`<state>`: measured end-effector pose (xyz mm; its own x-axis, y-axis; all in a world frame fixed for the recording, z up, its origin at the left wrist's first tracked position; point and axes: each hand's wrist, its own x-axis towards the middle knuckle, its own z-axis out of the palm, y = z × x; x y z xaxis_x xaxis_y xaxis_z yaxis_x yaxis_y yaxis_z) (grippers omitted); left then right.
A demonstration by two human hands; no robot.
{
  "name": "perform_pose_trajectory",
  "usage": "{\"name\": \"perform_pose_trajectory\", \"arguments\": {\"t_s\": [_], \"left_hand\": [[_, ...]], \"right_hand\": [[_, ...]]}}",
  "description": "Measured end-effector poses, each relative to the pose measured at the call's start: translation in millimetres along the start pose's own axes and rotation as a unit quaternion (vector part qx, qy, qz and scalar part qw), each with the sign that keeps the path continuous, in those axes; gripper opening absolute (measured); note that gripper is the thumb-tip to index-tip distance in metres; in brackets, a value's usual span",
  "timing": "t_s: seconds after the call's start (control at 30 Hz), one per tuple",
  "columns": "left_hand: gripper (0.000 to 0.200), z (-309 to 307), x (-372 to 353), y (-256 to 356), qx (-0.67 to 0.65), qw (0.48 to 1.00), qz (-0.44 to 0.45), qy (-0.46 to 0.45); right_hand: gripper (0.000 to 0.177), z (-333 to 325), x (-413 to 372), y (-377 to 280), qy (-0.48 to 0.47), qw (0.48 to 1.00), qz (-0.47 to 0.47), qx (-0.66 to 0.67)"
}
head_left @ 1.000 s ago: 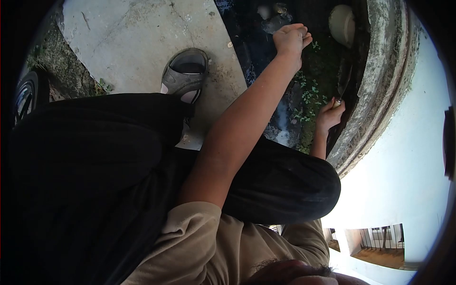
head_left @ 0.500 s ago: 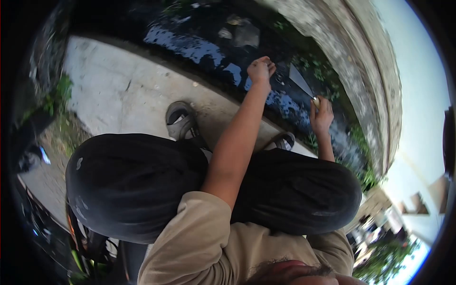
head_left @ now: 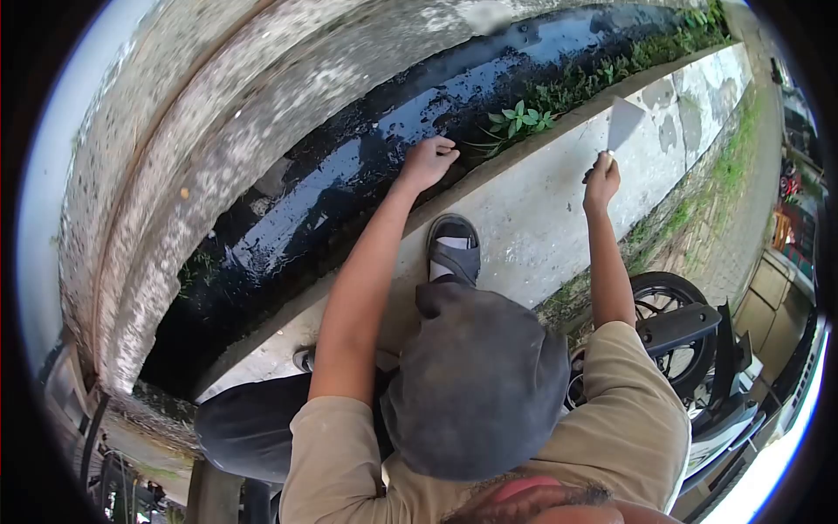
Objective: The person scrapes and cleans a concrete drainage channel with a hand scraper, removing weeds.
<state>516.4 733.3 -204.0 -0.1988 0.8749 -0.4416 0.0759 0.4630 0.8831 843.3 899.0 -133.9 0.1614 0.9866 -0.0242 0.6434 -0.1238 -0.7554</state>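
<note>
My left hand [head_left: 429,163] is over the dark water channel [head_left: 327,179], its fingers curled together near thin green stems. Whatever is between its fingertips, if anything, is too small to make out. A leafy green plant [head_left: 521,119] grows just right of it, at the channel's edge. On the right, my right hand [head_left: 602,179] grips the handle of a flat, triangular metal trowel [head_left: 624,124]. The trowel's blade points away from me, above the pale concrete ledge [head_left: 541,205].
A rough, stained wall [head_left: 218,113] curves along the channel's far side. My sandalled foot [head_left: 454,249] stands on the ledge. A parked motorcycle [head_left: 676,332] is at the lower right, beside a grassy strip [head_left: 729,162].
The view has swung round, bringing the motorcycle into sight on the right. The trowel, over the channel before, is now over the ledge. My left hand is near the plants at the channel's edge.
</note>
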Motion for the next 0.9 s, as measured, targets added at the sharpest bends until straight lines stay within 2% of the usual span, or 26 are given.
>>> {"name": "perform_pose_trajectory", "arguments": {"t_s": [0.03, 0.07, 0.23, 0.3, 0.33, 0.37, 0.43, 0.47, 0.5, 0.57, 0.67, 0.7, 0.77, 0.8, 0.83, 0.9], "left_hand": [[0.042, 19, 19, -5, 0.031, 0.999, -0.026, -0.032], [0.048, 35, 31, 0, 0.048, 0.999, -0.009, -0.022], [0.065, 104, 86, 17, 0.085, 0.996, 0.001, -0.033], [0.066, 111, 104, 32, 0.081, 0.984, -0.082, -0.133], [0.050, 110, 109, 44, 0.126, 0.970, -0.105, -0.181], [0.050, 113, 115, 41, 0.135, 0.966, -0.103, -0.194], [0.026, 115, 128, 39, 0.269, 0.921, -0.119, -0.255], [0.020, 113, 130, 39, 0.280, 0.930, -0.063, -0.230], [0.020, 112, 139, 39, 0.279, 0.930, -0.063, -0.230], [0.025, 108, 155, 49, 0.161, 0.976, -0.019, -0.145], [0.028, 116, 168, 58, 0.165, 0.986, -0.002, 0.007], [0.028, 125, 171, 51, 0.167, 0.986, -0.004, 0.004], [0.024, 144, 181, 28, 0.096, 0.989, 0.084, 0.072], [0.021, 153, 184, 22, 0.019, 0.998, 0.059, 0.024], [0.022, 159, 173, 43, -0.019, 0.999, -0.041, 0.005], [0.028, 181, 174, 29, -0.068, 0.997, 0.009, -0.025]], "right_hand": [[0.026, -1, 3, 4, 0.008, 0.990, 0.075, 0.117], [0.028, 3, 6, 11, 0.034, 0.982, 0.074, 0.172], [0.027, 21, 7, 39, 0.120, 0.978, 0.087, 0.148], [0.026, 22, 4, 35, 0.134, 0.982, 0.055, 0.120], [0.024, 22, 4, 32, 0.129, 0.986, 0.058, 0.091], [0.024, 22, 4, 30, 0.142, 0.983, 0.069, 0.090], [0.027, 21, 5, 28, 0.140, 0.986, 0.060, 0.073], [0.026, 21, 5, 30, 0.140, 0.986, 0.059, 0.068], [0.026, 22, 6, 31, 0.140, 0.986, 0.059, 0.068], [0.025, 23, 4, 32, 0.128, 0.990, 0.048, 0.037], [0.024, 24, 4, 45, 0.117, 0.993, 0.006, -0.017], [0.024, 24, 3, 48, 0.117, 0.993, 0.010, -0.018], [0.024, 25, 4, 44, 0.119, 0.992, 0.018, -0.032], [0.024, 25, 4, 45, 0.121, 0.992, 0.021, -0.031], [0.023, 25, 3, 45, 0.113, 0.993, 0.018, -0.033], [0.022, 25, 3, 44, 0.105, 0.994, 0.017, -0.034]]}}
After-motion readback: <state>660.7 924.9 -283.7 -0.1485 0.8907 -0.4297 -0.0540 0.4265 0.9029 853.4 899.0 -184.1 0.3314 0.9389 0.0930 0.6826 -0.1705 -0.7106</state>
